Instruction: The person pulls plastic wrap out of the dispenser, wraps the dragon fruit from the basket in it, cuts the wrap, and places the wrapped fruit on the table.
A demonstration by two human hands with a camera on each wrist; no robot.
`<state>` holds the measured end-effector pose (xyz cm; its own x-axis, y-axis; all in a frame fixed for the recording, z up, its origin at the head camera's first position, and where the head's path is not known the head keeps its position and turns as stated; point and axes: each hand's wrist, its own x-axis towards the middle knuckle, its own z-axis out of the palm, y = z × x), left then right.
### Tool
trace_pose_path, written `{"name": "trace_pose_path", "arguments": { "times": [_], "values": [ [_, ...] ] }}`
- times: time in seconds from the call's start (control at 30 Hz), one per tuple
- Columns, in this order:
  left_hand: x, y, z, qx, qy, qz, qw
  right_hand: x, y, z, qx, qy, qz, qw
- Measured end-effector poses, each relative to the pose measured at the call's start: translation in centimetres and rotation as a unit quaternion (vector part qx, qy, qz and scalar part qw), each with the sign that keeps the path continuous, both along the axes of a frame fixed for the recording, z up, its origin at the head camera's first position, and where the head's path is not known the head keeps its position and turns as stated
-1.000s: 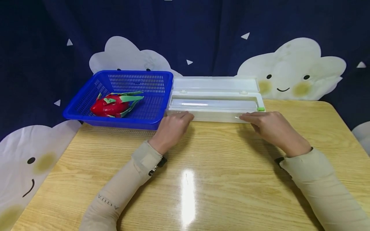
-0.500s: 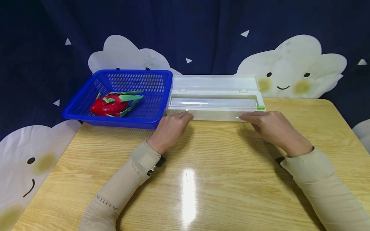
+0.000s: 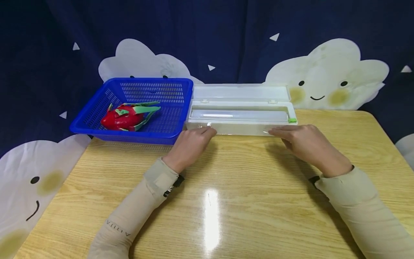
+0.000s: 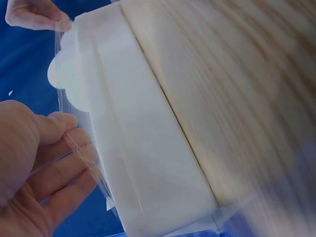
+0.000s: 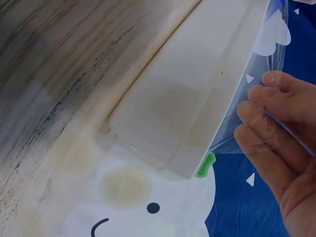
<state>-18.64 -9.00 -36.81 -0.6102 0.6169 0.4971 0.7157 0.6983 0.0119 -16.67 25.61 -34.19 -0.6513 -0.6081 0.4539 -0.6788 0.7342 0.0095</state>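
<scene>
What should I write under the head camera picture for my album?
Two hands pinch clear cling film at a white plastic dispenser box.

A wooden table (image 3: 258,201) with a light, glossy top and visible grain fills the lower part of the head view. A bright streak of light (image 3: 210,223) reflects on its surface near the front edge. Behind the table hangs a dark blue curtain (image 3: 226,32) that covers the whole back. It is printed with white clouds with smiling faces and yellow cheeks; 1 cloud (image 3: 326,79) is at the right and 1 cloud (image 3: 29,180) at the lower left. Small white triangles (image 3: 275,39) are scattered over the cloth.
</scene>
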Motion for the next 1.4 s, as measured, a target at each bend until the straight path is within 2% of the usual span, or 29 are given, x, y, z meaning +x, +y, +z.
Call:
{"name": "trace_pose_path", "arguments": {
  "times": [0.2,0.37,0.9,1.13,1.4],
  "values": [
    [0.2,-0.3,0.3,0.003,0.009,-0.007,0.9999,0.1,-0.2,0.5,0.008,-0.002,0.006,1.000],
    [0.2,-0.2,0.3,-0.004,0.000,-0.019,0.9998,0.6,-0.2,0.7,0.013,-0.003,0.000,1.000],
    [0.5,-0.2,1.0,-0.022,-0.005,-0.020,0.9995,1.1,-0.2,1.3,0.033,-0.029,-0.009,0.999],
    [0.5,0.0,1.3,-0.023,-0.008,-0.027,0.9993,1.3,-0.1,1.6,0.036,-0.018,-0.006,0.999],
    [0.6,-0.6,1.0,-0.035,0.006,-0.040,0.9986,1.5,-0.3,1.5,0.022,-0.015,0.011,1.000]
  ]
}}
